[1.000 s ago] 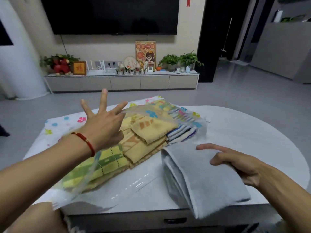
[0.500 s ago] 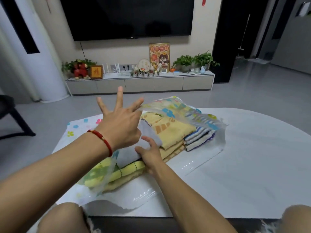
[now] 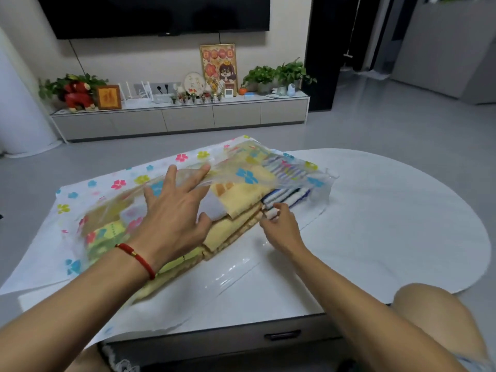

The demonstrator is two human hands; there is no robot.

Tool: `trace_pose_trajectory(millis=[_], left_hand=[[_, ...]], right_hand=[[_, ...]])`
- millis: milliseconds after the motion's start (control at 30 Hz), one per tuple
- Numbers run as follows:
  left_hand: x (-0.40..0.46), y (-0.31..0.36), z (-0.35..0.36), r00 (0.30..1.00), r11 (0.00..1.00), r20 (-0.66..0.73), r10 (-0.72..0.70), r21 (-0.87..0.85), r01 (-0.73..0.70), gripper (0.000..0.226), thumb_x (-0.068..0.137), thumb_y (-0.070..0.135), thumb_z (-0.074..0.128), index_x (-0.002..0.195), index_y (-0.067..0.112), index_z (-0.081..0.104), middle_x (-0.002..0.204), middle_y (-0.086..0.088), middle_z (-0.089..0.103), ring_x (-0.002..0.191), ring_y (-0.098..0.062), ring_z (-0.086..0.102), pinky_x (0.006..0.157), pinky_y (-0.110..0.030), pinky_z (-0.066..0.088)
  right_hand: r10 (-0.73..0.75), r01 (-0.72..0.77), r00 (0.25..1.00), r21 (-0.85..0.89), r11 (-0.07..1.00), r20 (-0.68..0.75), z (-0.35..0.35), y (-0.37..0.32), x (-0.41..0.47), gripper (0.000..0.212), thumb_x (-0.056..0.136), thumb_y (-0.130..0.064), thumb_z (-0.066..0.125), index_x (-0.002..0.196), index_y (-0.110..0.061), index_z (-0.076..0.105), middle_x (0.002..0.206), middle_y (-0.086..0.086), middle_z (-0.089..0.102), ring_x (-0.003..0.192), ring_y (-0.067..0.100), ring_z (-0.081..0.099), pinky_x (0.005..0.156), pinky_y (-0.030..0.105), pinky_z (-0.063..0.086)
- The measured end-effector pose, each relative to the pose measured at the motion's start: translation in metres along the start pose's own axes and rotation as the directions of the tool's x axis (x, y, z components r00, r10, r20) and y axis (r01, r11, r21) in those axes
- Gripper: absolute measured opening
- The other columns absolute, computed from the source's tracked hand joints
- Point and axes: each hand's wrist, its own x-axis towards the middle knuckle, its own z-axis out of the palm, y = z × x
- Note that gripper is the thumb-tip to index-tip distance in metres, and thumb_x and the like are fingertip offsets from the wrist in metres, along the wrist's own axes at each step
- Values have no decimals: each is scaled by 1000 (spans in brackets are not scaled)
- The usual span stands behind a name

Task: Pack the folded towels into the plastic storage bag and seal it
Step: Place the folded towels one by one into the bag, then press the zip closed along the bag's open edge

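From the head view, we have the plastic storage bag (image 3: 241,174) lying on the white bench (image 3: 389,216), its mouth facing us. Our left hand (image 3: 171,213) lies spread, fingers straight, on the clear top flap, so that grip is wide and holds nothing. Our right hand (image 3: 281,226) sits at the mouth with fingers curled against the end of the striped towel (image 3: 284,196); whether it actually pinches the cloth, we cannot tell. The yellow towels (image 3: 241,208) and a grey towel (image 3: 212,208) sit stacked inside, their near edges at the opening.

To do this well, we'd say nudge every near edge deeper so nothing overlaps the seal line, keeping the flap raised enough that it doesn't drag the stack.

Around us, the flowered back of the bag spreads left across the bench, and a TV cabinet (image 3: 188,116) stands well apart beyond. Only that loose film looks likely to snag.
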Motion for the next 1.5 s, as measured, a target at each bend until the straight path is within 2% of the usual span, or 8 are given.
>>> trace_pose_trajectory(millis=[267,400,833,933,1067,1200,1333,1500], left_hand=[[-16,9,34,1000,998,-13,-3,-68,2,60,83,28,54,142,27,43,160,27,-6,150,-35,-5,103,-81,15],[-32,27,88,996,985,52,-68,-152,75,78,80,40,51,150,45,17,158,33,-9,150,-35,-3,105,-80,9],[-21,-49,121,987,926,151,52,-376,8,71,70,54,41,137,33,53,150,14,40,151,-20,7,112,-67,-12],[-30,-52,114,993,975,99,63,-220,-40,53,77,53,42,119,37,69,138,2,59,147,-23,27,116,-63,3],[-59,-43,111,976,975,-54,209,-66,-212,42,84,53,46,88,29,80,125,3,67,141,-29,39,110,-66,21],[-51,4,92,921,930,-249,301,-138,-342,41,88,47,57,54,25,56,107,2,75,132,-28,49,107,-59,32],[-16,108,87,810,800,-355,467,-220,-558,19,89,30,61,76,17,55,105,-1,70,119,-28,54,100,-45,43],[36,231,119,863,857,-62,502,-99,-506,38,92,40,49,122,17,56,111,-2,65,105,-28,51,87,-41,42]], right_hand=[[5,-4,1000,-102,995,13,-9,4,35,42,89,-15,57,131,-16,62,128,8,67,116,27,60,92,31,45],[-176,265,964,-713,649,199,-53,48,21,46,103,-30,41,147,-17,47,155,5,45,143,25,37,120,49,21],[-229,410,905,-876,252,358,-60,51,-95,54,105,-33,30,154,-9,33,157,16,40,136,35,43,104,44,39],[-340,524,847,-749,406,409,-82,42,-100,31,96,-31,46,118,-19,64,116,3,68,108,27,60,81,38,51],[-560,442,829,-616,652,1,-133,28,-87,24,85,-35,50,84,-23,71,77,-8,71,73,19,65,63,34,54],[-247,72,928,-515,854,-280,-197,39,-31,20,90,-24,59,96,-19,77,97,2,77,88,25,69,81,37,56],[285,-287,957,-285,915,-50,-224,65,-7,27,93,-30,65,95,-4,75,80,12,67,68,28,66,61,32,52],[386,-362,918,-204,910,92,-234,72,-1,14,90,-25,70,86,-12,74,72,7,63,49,18,61,53,26,45]])
